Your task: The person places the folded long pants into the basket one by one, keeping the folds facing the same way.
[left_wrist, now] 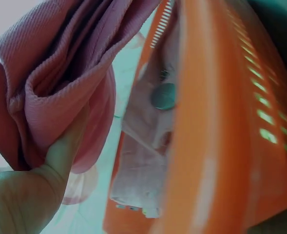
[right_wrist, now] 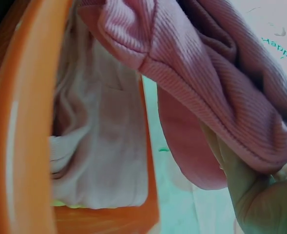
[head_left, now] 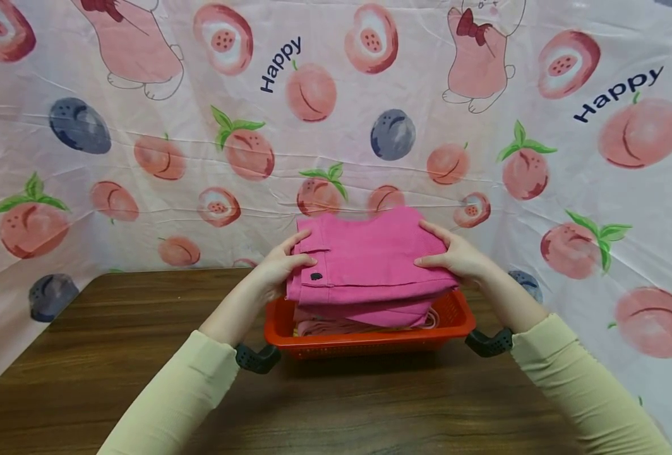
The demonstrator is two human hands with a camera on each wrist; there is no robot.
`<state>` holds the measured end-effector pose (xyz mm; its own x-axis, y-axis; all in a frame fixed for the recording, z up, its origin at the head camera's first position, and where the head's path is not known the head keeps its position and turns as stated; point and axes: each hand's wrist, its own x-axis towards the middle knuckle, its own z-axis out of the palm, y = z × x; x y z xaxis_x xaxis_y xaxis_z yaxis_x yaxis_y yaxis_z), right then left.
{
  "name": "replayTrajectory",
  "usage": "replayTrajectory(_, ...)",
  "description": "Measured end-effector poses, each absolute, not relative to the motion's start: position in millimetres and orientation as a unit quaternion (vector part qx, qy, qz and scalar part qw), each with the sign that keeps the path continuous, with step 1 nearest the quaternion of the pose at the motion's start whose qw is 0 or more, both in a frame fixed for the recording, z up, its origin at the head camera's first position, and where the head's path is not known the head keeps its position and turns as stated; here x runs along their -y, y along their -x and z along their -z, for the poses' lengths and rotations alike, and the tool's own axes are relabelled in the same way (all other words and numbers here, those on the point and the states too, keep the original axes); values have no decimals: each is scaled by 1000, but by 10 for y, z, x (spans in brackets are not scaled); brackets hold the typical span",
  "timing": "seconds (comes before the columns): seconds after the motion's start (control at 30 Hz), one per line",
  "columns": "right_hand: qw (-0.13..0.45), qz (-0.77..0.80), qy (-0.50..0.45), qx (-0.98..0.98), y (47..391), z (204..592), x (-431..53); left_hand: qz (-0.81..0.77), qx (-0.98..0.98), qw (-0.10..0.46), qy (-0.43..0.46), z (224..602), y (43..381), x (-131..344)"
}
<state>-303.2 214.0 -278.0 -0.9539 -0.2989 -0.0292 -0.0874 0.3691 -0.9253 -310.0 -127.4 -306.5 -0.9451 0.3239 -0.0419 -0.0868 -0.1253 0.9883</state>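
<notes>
A folded pink garment (head_left: 376,253) with a dark button at its left corner is held up between both hands over a red-orange plastic basket (head_left: 370,342). My left hand (head_left: 273,272) grips its left side, thumb on top. On the opposite side my right hand (head_left: 462,254) does the same. Both wrist views show ribbed cloth layers bunched above each palm, apart from the clothes below. Inside the basket lie paler folded clothes (right_wrist: 114,156). A round metallic button (left_wrist: 163,96) shows on them in the left wrist view.
The basket stands on a dark wooden table (head_left: 160,354). A fabric backdrop (head_left: 324,145) printed with peaches hangs close behind and along the sides. Dark wrist cameras (head_left: 258,359) sit under both wrists, near the basket's front corners.
</notes>
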Motion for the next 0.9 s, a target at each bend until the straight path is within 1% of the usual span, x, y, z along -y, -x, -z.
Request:
replayTrajectory(0.2, 90, 516, 125, -842, 3094, 2939, -2141, -745, -650, 133, -71, 3205, 3120, 1266)
replayTrajectory(0.3, 101, 531, 116, -833, 3103, 2997, -2136, -740, -655, 134, -69, 3266, 3127, 1267)
replayTrajectory(0.37, 96, 530, 115, -835, 3097, 3024, -2134, -737, -659, 134, -70, 3297, 3125, 1267)
replayTrajectory(0.67, 106, 533, 112, -832, 3055, 3184, -2153, -720, -675, 151, -57, 3436, 3105, 1247)
replayTrajectory(0.9, 105, 530, 107, -835, 3043, 3284, -2158, -697, -702, 137, -52, 3450, 3099, 1223)
